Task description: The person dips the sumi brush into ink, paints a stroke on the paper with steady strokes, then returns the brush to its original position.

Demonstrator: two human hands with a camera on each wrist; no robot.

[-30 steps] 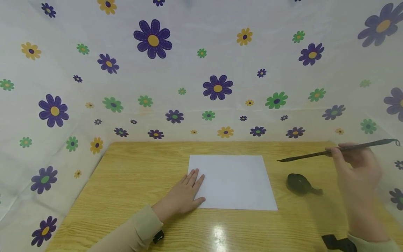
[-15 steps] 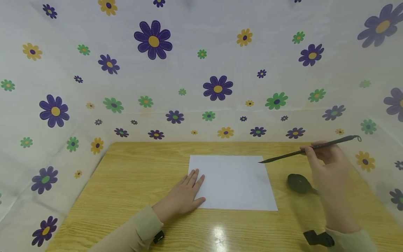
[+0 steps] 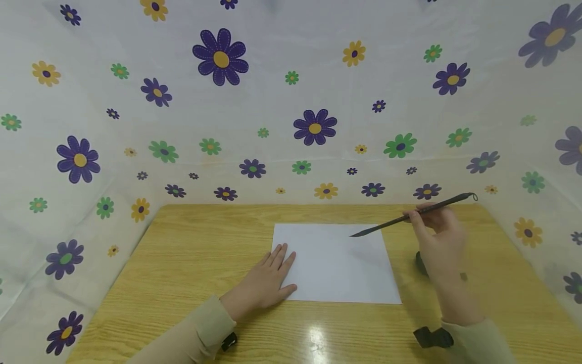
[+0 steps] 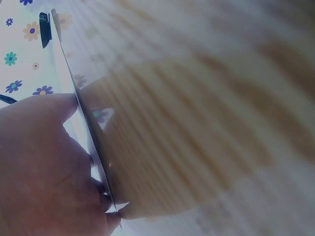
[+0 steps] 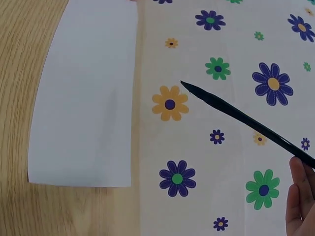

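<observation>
A blank white sheet of paper [image 3: 336,268] lies on the wooden table. My left hand [image 3: 265,280] rests flat on its left edge, fingers spread and straight. In my right hand [image 3: 441,247] I pinch a dark ink brush [image 3: 409,216] with a hanging loop at its end. The brush slants down to the left, and its pointed tip is above the upper right part of the paper, apart from it. Seen from the right wrist, the brush [image 5: 241,115] crosses in front of the flowered cloth, with fingertips [image 5: 298,187] at the lower right.
A dark, spoon-shaped ink dish [image 3: 421,264] sits right of the paper, mostly hidden behind my right hand. White cloth with printed flowers [image 3: 314,127] encloses the table [image 3: 191,253] at the back and both sides.
My right hand has moved left with the brush, from over the table's right side to above the paper's right part. It now covers most of the ink dish. My left hand stays put.
</observation>
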